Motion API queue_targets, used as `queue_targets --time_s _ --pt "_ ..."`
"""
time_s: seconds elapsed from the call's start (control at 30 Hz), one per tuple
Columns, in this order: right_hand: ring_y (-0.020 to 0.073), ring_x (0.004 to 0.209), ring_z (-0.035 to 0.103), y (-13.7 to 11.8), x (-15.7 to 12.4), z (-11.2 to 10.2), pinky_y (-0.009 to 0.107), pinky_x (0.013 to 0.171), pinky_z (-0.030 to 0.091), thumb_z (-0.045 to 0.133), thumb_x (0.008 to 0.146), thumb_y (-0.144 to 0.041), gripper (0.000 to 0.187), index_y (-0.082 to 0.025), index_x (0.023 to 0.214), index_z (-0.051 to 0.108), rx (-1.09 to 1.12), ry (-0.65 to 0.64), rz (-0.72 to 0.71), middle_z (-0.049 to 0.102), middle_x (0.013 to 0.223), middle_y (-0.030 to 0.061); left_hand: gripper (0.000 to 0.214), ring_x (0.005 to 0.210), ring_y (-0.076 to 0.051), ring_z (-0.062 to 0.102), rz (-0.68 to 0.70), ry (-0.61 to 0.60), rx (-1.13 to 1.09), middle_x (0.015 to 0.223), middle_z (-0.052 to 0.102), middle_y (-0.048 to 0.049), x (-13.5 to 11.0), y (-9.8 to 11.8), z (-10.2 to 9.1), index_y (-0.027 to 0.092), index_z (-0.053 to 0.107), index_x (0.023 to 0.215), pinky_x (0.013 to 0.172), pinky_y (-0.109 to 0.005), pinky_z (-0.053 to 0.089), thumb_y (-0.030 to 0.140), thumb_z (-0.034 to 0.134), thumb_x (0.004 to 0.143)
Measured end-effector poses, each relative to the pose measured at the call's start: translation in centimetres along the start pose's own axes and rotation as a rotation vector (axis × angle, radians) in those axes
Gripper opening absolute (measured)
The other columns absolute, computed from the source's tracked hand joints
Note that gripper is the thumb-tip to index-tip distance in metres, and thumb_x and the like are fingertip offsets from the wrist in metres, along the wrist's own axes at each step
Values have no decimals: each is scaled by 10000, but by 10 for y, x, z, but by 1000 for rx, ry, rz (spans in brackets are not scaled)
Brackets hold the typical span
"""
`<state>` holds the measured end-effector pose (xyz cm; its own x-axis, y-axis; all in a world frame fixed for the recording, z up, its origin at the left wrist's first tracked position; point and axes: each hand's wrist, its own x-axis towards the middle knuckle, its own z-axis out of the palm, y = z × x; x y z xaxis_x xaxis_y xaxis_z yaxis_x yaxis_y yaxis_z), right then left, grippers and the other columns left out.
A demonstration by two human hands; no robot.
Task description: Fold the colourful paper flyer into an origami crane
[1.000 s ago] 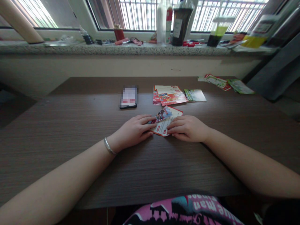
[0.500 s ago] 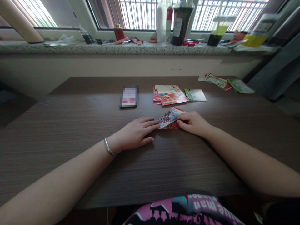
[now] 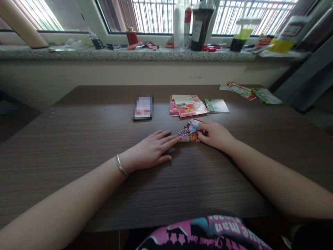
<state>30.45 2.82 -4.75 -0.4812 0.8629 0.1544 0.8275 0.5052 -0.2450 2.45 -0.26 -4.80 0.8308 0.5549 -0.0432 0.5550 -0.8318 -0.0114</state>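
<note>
A folded sheet of colourful printed paper [image 3: 189,132] lies on the brown table between my hands, narrowing towards its left end. My left hand [image 3: 153,148] rests with fingers spread, and its fingertips touch that left end. My right hand [image 3: 217,134] grips the paper's right side, thumb below and fingers above; the hand hides part of the sheet. Just behind is a stack of red and cream printed leaflets [image 3: 191,106], with a green and white leaflet [image 3: 217,106] against its right side.
A small dark-edged object with a blurred face [image 3: 143,108] lies left of the leaflets. More green and red leaflets [image 3: 241,91] are at the table's far right. Bottles, a dark container [image 3: 201,29] and small items crowd the granite windowsill [image 3: 156,55] behind the table [image 3: 65,139].
The paper's left end has shifted slightly to the right and its lower part lies flatter. My left fingertips have followed it a little to the right.
</note>
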Motion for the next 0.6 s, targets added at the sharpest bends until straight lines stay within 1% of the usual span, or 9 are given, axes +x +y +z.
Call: queue_targets --time_s 0.13,0.2,0.27,0.37,0.5,0.6 --pt "214 880 594 1 0 3 314 743 432 526 841 -273 224 -204 1016 646 8 8 3 660 1022 83 657 1444 -273 236 -2 -2 -7 1571 275 -53 0 -1 2 203 194 1524 1177 -425 199 466 426 969" --pt "198 827 577 1 0 3 310 715 421 534 836 -281 159 -202 933 633 9 19 9 648 973 73 656 1444 -270 235 -12 6 -9 1567 284 -52 0 0 3 199 210 1521 1180 -424 195 481 422 968" --pt "174 750 546 2 1 4 298 672 400 549 821 -276 92 -196 800 592 15 22 11 625 880 56 654 1441 -269 245 -21 18 -14 1559 304 -54 0 1 2 191 233 1514 1179 -421 201 488 425 964" --pt "145 667 493 3 3 4 283 619 359 569 794 -255 142 -198 683 502 35 21 18 577 761 24 639 1430 -274 267 -29 30 -16 1549 328 -52 1 3 1 186 266 1504 1171 -419 225 478 434 961" --pt "141 650 474 3 4 1 278 603 332 578 779 -244 126 -200 688 502 36 1 29 565 729 17 621 1422 -282 288 -33 52 -22 1540 347 -52 1 5 -1 196 282 1499 1162 -431 256 446 454 957" --pt "141 636 473 2 3 -4 277 581 321 579 766 -234 110 -199 681 517 20 -56 23 584 749 29 567 1407 -263 328 -4 76 -55 1507 406 -52 1 7 -3 206 341 1472 1148 -418 302 368 485 948"
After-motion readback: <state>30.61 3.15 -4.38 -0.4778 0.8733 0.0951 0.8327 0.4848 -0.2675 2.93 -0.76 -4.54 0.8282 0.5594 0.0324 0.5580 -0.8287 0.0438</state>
